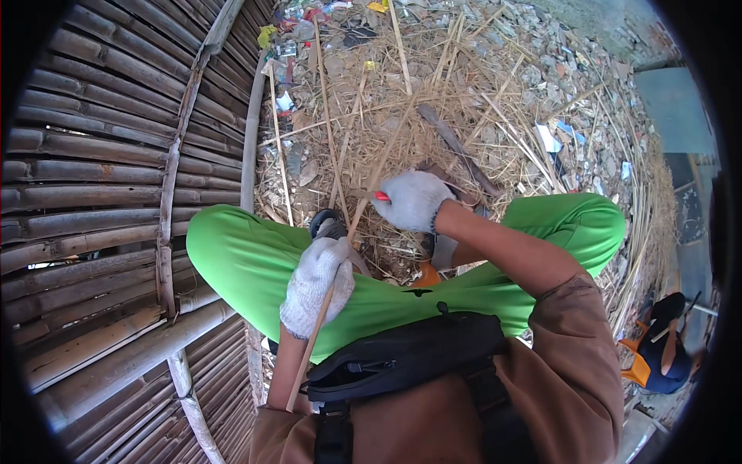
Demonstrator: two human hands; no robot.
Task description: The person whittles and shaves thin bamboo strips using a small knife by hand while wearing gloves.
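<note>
Bamboo strip [340, 255], thin, light and springy, ran diagonally at frame centre; the gloved left hand [315, 284] was closed around its middle, the right hand [412, 201] gripped a red-handled tool [382, 196], probably a knife.

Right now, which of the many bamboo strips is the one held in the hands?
The long thin strip that runs up across the green trousers. The left hand grips it and the right hand works near its upper part; the other strips lie loose on the ground.

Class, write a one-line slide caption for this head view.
Seated person in green trousers: gloved left hand grips a bamboo strip, right hand holds a red-handled tool against it.
</note>
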